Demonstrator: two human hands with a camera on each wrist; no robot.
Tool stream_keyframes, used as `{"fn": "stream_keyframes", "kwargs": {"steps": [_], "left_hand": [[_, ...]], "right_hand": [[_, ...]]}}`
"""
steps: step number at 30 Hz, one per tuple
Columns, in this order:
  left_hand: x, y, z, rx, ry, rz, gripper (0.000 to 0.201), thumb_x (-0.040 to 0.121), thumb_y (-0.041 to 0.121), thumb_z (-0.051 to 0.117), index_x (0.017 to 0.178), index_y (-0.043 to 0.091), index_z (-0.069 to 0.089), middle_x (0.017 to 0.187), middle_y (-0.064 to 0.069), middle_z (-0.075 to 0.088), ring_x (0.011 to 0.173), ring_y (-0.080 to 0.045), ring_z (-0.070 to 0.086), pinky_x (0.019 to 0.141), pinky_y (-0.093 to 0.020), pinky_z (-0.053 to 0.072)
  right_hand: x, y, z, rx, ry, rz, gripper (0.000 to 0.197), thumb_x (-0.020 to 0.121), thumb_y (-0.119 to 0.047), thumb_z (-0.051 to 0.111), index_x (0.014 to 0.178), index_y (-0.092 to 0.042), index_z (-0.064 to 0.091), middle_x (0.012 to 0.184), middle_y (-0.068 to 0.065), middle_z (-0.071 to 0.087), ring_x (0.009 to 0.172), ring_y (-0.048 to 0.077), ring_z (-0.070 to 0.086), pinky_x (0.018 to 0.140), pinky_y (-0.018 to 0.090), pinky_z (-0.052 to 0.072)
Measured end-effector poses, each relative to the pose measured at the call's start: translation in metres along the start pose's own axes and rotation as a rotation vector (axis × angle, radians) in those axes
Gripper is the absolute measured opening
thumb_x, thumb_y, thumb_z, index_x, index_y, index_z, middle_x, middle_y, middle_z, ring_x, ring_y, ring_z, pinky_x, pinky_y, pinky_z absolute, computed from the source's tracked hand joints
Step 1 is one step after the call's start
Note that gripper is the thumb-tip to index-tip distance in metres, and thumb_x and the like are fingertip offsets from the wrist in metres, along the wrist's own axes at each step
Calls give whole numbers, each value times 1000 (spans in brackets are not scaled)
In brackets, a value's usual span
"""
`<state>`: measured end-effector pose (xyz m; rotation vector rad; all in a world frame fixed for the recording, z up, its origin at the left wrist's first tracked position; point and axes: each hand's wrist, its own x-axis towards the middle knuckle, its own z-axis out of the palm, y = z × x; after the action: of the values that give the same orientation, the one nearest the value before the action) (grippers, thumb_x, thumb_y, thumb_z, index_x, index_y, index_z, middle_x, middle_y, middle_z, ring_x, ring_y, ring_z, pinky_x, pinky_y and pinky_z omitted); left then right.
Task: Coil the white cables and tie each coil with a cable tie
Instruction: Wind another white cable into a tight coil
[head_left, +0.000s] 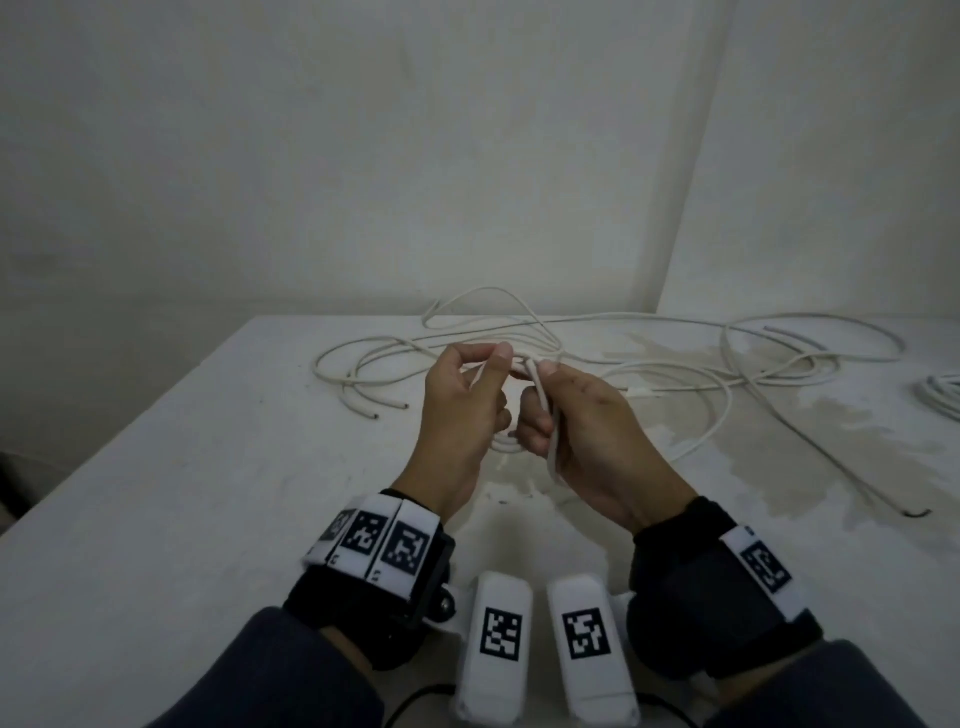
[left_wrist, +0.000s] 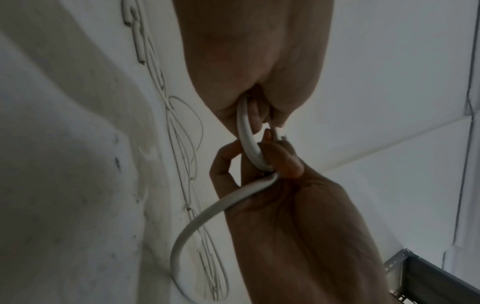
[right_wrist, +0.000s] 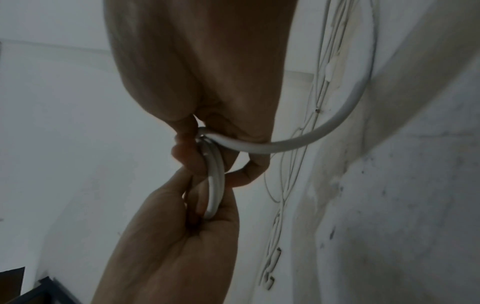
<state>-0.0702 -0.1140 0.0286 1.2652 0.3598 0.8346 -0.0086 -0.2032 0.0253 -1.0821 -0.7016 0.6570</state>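
Above the middle of the white table (head_left: 208, 467), both hands hold one white cable (head_left: 554, 457). It is bent into a small loop (left_wrist: 249, 144) between them. My left hand (head_left: 498, 358) pinches the top of the loop between thumb and fingers. My right hand (head_left: 536, 384) curls its fingers round the loop's other side, seen close in the right wrist view (right_wrist: 215, 185). From the right hand the free length of cable (right_wrist: 324, 131) sweeps away to the table. No cable tie can be made out in any view.
Several loose white cables (head_left: 675, 364) sprawl over the back of the table behind the hands. A wound coil (head_left: 943, 205) shows at the right edge. Two walls meet behind the table. A grey metal rack (left_wrist: 428, 273) stands off to one side.
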Motion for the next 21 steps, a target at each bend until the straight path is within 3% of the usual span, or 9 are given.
{"fn": "stream_keyframes", "kwargs": {"steps": [3,7,11,13,15,19,21], "left_hand": [[2,3,-3,10,-59,-18,8,96,16,54,92,10,50,52,7,50,40,-4,35,40,-17,32],[2,4,-6,17,-94,-25,9,97,21,53,93,13,49,72,-18,49,49,-23,44,40,-24,38],[2,6,-5,-153,-24,-87,10,98,18,51,93,10,47,52,-12,48,33,-16,44,31,-17,35],[4,5,-2,-231,29,-102,9,98,16,50,93,9,47,45,-2,51,29,-11,42,31,-14,33],[5,3,-1,-261,67,-106,11,98,17,51,91,9,47,44,1,50,28,-9,39,32,-14,32],[6,-4,1,-194,81,-87,14,98,21,51,88,11,48,47,3,38,35,-6,29,40,-22,30],[7,-5,-1,-170,45,-78,15,99,19,49,87,11,47,48,5,33,38,-5,27,40,-19,28]], "right_hand": [[0,-2,-1,-22,2,35,36,105,-22,31,94,1,56,48,1,36,42,13,39,47,22,37],[-1,-6,-3,3,-86,114,43,104,-27,29,81,-4,58,55,6,48,51,19,52,55,25,47],[-1,-5,-4,122,-176,158,41,103,-25,30,91,-2,63,63,7,57,61,20,59,64,27,52],[0,-2,-2,143,-167,121,40,103,-21,31,100,1,63,66,8,62,65,20,64,68,28,54],[2,1,1,114,-109,58,38,103,-18,32,100,3,64,61,6,63,60,16,64,64,24,53],[3,5,4,8,-5,-22,36,104,-18,34,87,-3,62,48,-4,45,45,8,47,52,19,41],[3,5,3,1,38,-33,36,104,-19,34,80,-7,57,48,-6,37,44,7,39,51,19,33]]}}
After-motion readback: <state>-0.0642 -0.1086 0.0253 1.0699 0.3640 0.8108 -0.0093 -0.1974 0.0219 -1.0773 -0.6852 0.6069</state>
